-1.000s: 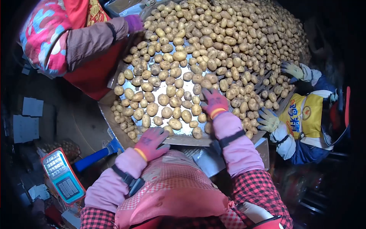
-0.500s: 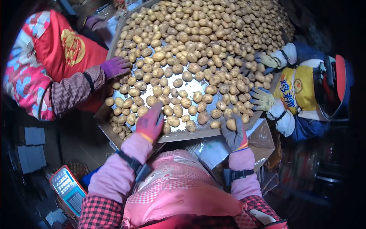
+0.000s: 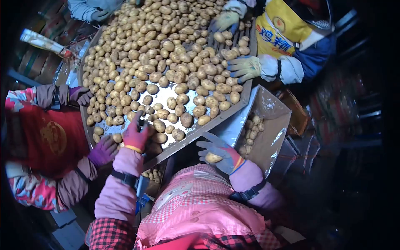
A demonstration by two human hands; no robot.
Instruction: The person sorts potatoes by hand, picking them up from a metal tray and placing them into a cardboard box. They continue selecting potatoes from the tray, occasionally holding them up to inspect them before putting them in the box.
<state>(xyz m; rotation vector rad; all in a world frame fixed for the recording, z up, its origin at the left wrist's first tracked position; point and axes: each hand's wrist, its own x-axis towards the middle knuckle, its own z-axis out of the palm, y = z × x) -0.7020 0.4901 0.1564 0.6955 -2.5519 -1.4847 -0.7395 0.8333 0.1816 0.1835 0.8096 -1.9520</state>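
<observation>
My left hand [image 3: 136, 134], in a pink and grey glove, reaches over the front of the potato table with its fingers apart, and loose potatoes [image 3: 158, 126] lie right beside the fingertips. Off the table's front edge, my right hand [image 3: 227, 153] wears a grey glove with a coloured cuff. A single potato [image 3: 213, 158] rests against its palm and lower fingers, while the upper fingers stretch out. The sorting table [image 3: 192, 139] is piled with potatoes, thickest toward the back, and its shiny surface shows between those at the front.
An open carton [image 3: 275, 121] holding potatoes stands right of the table. Below the front edge, more potatoes [image 3: 153, 174] lie in a container. A co-worker's purple glove [image 3: 103, 151] is close to my left hand. Another co-worker's pale glove [image 3: 245, 68] touches potatoes at the right.
My view has turned right. My right hand has moved off the tabletop, carrying a potato toward the carton side. My left hand remains over the front potatoes; the left co-worker's hand has come closer.
</observation>
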